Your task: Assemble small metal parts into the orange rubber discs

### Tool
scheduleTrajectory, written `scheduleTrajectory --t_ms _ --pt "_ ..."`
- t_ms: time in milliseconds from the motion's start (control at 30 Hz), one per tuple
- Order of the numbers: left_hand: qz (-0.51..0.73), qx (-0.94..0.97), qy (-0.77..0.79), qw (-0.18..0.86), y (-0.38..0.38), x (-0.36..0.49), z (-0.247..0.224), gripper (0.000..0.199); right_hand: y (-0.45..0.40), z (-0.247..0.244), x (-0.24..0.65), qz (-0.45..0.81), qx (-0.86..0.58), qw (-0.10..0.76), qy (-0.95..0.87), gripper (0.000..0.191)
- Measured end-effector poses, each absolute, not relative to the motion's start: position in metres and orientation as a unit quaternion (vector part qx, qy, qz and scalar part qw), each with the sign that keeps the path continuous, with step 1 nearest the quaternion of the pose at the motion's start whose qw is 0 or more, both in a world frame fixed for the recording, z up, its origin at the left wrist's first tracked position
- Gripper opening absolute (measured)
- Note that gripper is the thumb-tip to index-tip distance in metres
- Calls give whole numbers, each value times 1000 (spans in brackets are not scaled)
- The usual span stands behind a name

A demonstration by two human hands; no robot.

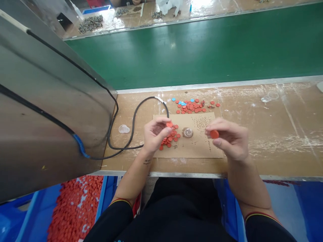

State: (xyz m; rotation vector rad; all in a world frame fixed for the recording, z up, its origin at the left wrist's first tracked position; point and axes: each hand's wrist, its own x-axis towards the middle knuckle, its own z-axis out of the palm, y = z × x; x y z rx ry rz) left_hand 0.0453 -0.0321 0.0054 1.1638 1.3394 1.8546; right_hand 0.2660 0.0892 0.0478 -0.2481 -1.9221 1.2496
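My left hand (154, 133) pinches a small red disc (169, 124) between thumb and fingers, above a loose pile of red discs (168, 139). Another red disc (214, 134) is held by my right hand (230, 137), thumb and fingertips closed on it, over the right side of a cardboard sheet (199, 153). Between the two hands a small round clear piece (187, 132) rests on the sheet. Many tiny brownish bits (201, 123) are scattered on the cardboard near my right hand; they are too small to name.
Red and blue discs (191, 107) lie behind the sheet. A black cable (133, 124) loops on the left beside a metal cabinet (50, 117) and a clear plastic piece (124, 128). A blue bin (100, 201) of red discs stands below left. A green conveyor belt (189, 53) runs beyond the bench.
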Motion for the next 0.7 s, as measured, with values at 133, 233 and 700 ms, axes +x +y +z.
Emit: scheduleTrajectory --t_ms 133,233,700 --pt "598 460 637 159 -25 11 0 25 120 41 279 297 -237 401 -834 17" --pt "499 495 701 124 -23 -6 -5 18 142 29 284 228 -279 322 -875 20" --pt "237 546 782 186 -27 -27 -10 25 156 13 282 254 -258 128 -923 26"
